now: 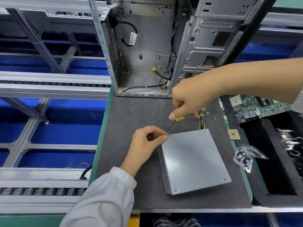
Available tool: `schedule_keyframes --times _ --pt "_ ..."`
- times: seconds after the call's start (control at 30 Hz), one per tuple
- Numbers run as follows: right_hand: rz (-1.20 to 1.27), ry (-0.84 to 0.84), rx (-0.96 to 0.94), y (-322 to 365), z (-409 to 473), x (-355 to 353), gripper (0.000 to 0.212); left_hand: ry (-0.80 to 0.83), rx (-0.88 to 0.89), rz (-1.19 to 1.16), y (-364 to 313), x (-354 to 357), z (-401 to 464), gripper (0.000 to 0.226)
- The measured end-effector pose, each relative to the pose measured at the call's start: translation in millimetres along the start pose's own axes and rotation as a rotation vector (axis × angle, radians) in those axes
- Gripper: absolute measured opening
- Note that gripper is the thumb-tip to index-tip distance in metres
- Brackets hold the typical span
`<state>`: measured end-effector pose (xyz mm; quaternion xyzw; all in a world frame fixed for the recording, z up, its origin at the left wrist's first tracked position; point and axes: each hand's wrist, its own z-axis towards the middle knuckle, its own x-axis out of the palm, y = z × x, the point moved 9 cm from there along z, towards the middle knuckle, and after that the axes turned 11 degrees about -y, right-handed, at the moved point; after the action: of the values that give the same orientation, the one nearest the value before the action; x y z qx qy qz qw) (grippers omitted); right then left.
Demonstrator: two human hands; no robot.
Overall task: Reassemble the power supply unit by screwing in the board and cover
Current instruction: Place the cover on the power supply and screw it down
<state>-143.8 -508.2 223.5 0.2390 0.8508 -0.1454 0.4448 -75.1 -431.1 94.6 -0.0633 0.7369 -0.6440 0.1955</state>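
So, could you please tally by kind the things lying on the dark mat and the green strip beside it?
Metal power supply box: 1
Screwdriver: 1
Cable bundle: 1
Processor chip: 1
Clear plastic box of small parts: 1
Total: 5

I can not read any words or numbers here. There is a small white tag (133,38) on a black wire inside the open computer case (144,46), and it has dark print on it, but the print is too tiny and fuzzy for me to read. The green board (255,106) on my right has little marks on it too, and they are too small to make out. The gray metal box (195,161) in front of me shows no writing on its top.
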Motion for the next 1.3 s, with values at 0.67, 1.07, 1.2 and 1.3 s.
schedule_keyframes --times 0.67,1.07,1.2,1.3 --pt "-0.595 -0.259 -0.219 35.2 -8.1 -0.5 0.021 0.088 0.036 -0.103 -4.3 -0.8 3.3 0.023" --pt "-0.490 -0.282 -0.121 7.0 -17.2 4.4 0.019 0.096 0.018 -0.086 0.0 0.8 3.4 0.014" --pt "-0.434 -0.285 -0.110 1.6 -20.0 7.4 0.016 0.079 -0.033 -0.149 4.6 4.1 2.3 0.013" --pt "-0.395 -0.292 -0.108 -2.1 -20.9 7.7 0.016 0.075 -0.054 -0.163 6.3 7.2 2.4 0.016"
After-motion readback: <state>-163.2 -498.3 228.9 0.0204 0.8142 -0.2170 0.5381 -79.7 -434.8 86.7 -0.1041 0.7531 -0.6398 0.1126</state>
